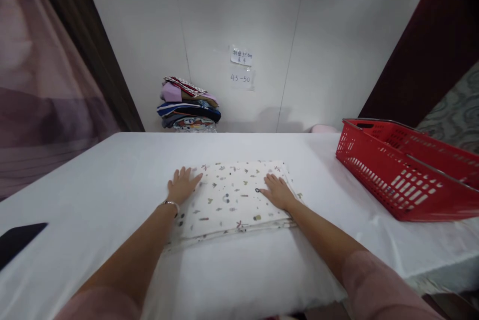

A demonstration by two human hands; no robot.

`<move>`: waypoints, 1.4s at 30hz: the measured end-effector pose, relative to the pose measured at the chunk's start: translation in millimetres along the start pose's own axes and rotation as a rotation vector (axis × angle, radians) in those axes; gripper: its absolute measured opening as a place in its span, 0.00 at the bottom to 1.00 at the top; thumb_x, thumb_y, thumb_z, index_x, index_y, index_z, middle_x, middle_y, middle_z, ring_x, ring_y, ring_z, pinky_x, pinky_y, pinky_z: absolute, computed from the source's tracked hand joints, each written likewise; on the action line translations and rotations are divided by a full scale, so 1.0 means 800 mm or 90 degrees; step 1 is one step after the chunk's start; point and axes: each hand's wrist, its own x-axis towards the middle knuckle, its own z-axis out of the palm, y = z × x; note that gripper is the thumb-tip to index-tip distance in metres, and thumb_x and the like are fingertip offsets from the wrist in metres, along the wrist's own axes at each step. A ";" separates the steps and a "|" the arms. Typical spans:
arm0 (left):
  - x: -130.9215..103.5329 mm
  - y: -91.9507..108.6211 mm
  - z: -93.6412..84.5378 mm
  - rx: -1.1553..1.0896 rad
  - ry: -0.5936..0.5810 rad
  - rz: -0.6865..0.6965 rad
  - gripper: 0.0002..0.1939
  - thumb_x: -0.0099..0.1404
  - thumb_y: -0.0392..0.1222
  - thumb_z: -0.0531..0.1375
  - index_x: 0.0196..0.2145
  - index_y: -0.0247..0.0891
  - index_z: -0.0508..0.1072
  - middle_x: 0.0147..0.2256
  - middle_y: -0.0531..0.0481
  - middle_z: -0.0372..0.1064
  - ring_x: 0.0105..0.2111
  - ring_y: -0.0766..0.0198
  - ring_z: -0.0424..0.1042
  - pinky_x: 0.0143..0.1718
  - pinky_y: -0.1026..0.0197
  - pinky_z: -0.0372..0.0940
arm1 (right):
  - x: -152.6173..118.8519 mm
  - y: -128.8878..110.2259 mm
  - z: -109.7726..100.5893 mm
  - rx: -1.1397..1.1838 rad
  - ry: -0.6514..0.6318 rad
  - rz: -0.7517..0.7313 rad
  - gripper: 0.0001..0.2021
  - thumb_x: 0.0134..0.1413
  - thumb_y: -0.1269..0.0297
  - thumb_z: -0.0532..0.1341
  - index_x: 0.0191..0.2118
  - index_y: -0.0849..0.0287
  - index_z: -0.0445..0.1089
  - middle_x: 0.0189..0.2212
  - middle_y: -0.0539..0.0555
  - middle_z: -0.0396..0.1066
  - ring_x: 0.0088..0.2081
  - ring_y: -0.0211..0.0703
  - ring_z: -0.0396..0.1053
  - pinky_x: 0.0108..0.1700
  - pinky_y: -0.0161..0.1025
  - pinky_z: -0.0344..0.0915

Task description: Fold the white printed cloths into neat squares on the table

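A folded white cloth with small printed shapes [232, 195] lies flat in the middle of the white-covered table [112, 175]. My left hand [182, 185] rests palm down on the cloth's left edge, fingers spread; a bracelet circles that wrist. Flat on the cloth's right side lies my right hand [277, 191], fingers apart. Neither hand grips anything.
A red plastic basket [404, 170] stands at the table's right. A stack of folded clothes [189, 104] sits at the back against the white wall, below two paper notes [241, 56]. A dark flat object [18, 241] lies at the left edge.
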 end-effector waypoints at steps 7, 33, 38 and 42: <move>-0.114 0.021 0.015 -0.001 -0.064 0.259 0.31 0.65 0.60 0.41 0.60 0.45 0.56 0.63 0.50 0.43 0.63 0.56 0.41 0.61 0.48 0.37 | 0.000 -0.004 -0.013 0.005 0.005 -0.007 0.32 0.60 0.45 0.41 0.61 0.62 0.52 0.64 0.60 0.44 0.64 0.51 0.38 0.62 0.51 0.36; -0.194 0.059 0.033 -0.127 0.082 0.452 0.17 0.68 0.47 0.47 0.44 0.43 0.73 0.44 0.48 0.69 0.46 0.61 0.64 0.49 0.56 0.59 | -0.131 -0.035 0.000 0.240 0.225 -0.140 0.17 0.61 0.59 0.48 0.42 0.55 0.73 0.41 0.56 0.70 0.46 0.47 0.63 0.49 0.46 0.61; -0.196 0.059 0.031 -0.169 0.109 0.474 0.16 0.68 0.45 0.47 0.41 0.41 0.73 0.41 0.48 0.70 0.43 0.61 0.65 0.46 0.55 0.60 | -0.133 -0.035 0.004 0.235 0.241 -0.162 0.11 0.57 0.64 0.53 0.38 0.55 0.73 0.37 0.55 0.70 0.41 0.47 0.64 0.44 0.45 0.63; -0.194 0.057 0.036 -0.194 0.127 0.469 0.14 0.68 0.44 0.49 0.38 0.40 0.73 0.40 0.49 0.71 0.42 0.61 0.66 0.45 0.55 0.61 | -0.131 -0.032 0.009 0.265 0.280 -0.172 0.10 0.55 0.66 0.55 0.41 0.55 0.71 0.38 0.55 0.70 0.42 0.46 0.64 0.45 0.45 0.62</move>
